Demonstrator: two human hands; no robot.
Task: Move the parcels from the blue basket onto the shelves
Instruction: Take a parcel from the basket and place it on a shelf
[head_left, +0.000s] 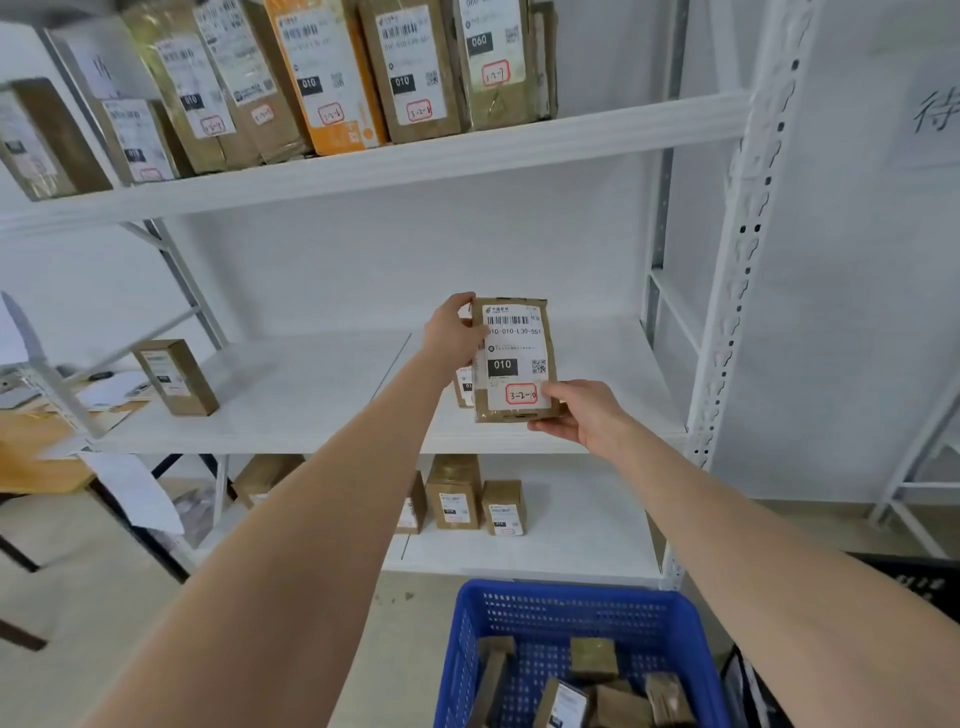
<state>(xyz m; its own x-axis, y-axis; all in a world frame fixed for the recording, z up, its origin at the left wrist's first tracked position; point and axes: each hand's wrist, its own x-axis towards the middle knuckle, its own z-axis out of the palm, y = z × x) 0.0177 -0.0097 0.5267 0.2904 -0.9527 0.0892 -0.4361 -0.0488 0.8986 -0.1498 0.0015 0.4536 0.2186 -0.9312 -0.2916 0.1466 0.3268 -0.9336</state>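
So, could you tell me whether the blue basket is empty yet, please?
Not empty: several brown parcels lie in the blue basket. Its near end is cut off, so I cannot tell how many.

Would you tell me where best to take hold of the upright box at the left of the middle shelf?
Probably across its upper half from the open front: the box stands upright and alone on the shelf, so both side faces are free.
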